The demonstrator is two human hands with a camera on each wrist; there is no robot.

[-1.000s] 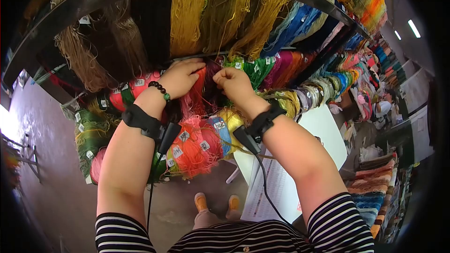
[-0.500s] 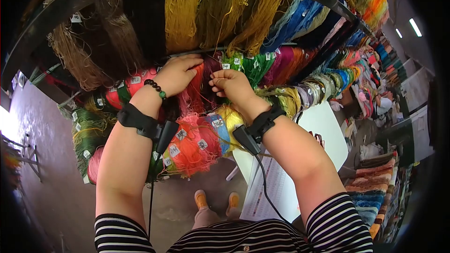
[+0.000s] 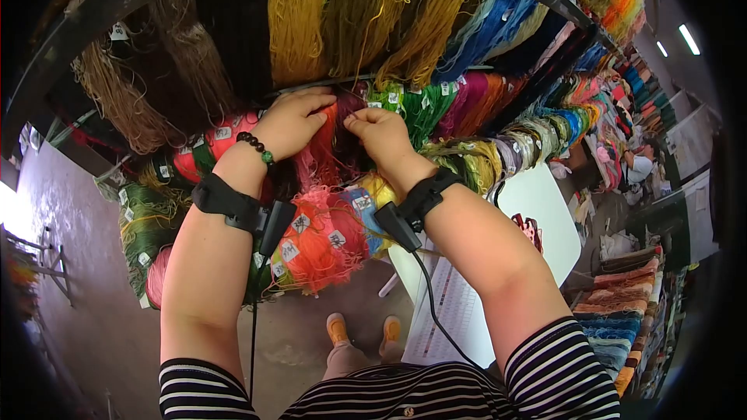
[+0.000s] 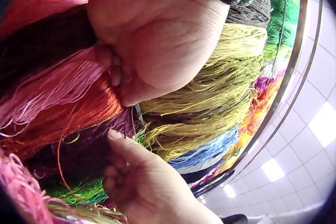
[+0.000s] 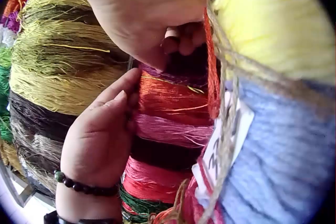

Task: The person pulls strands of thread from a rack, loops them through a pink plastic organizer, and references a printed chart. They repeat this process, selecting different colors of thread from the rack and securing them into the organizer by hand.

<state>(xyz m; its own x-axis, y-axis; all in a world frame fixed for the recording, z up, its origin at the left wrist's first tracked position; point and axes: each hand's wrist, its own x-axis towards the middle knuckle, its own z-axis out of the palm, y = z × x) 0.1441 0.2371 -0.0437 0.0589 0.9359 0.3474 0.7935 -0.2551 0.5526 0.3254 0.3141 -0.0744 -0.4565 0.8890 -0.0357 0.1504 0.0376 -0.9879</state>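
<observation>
Skeins of thread hang side by side on a rack. My left hand (image 3: 296, 126) rests on the orange-red skein (image 5: 173, 98), its fingers reaching to the top near the rail. Beside it hangs a pink skein (image 5: 176, 129). To the right of the orange one is a dark purple skein (image 4: 79, 145). My right hand (image 3: 383, 140) has its thumb and curled fingers at the upper part of this purple skein, pinching its threads. A loose red strand (image 4: 59, 153) hangs down close by.
Olive-gold skeins (image 3: 299, 19) hang from the upper rack behind the hands. A lower front row carries labelled coral skeins (image 3: 319, 237), a pale blue one (image 5: 283, 150) and a yellow one (image 5: 283, 29). At right stands a white table (image 3: 545, 202) with printed sheets (image 3: 447, 315).
The right hand opened slightly at the purple skein, then its fingers came back together there. The left hand stays on the orange-red skein. The head view has shifted slightly.
</observation>
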